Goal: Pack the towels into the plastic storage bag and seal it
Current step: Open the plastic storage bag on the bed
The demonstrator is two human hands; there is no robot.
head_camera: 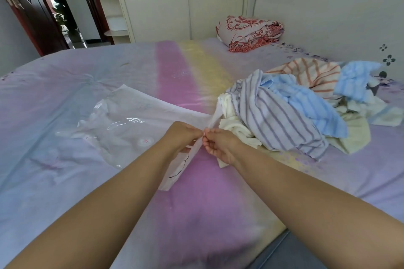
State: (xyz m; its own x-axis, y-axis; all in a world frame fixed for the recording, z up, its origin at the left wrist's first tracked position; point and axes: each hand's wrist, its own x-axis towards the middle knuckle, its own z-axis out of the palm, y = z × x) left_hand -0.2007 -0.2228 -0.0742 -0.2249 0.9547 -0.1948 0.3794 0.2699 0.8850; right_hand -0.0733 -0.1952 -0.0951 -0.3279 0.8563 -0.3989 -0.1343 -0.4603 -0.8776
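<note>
A bed [87, 85] carries a pastel striped sheet. A folded red-patterned blanket [249, 33] lies near the flowered headboard [328, 6]. Beyond stand white shelves [111, 11] and, seemingly, a plant [59, 2] by the door.

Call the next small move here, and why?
Probably pull the two hands apart to open the bag mouth. The left hand and right hand both pinch the edge of the clear plastic storage bag, which lies flat on the bed and looks empty, while the towel pile sits unpacked just right of the hands.
</note>
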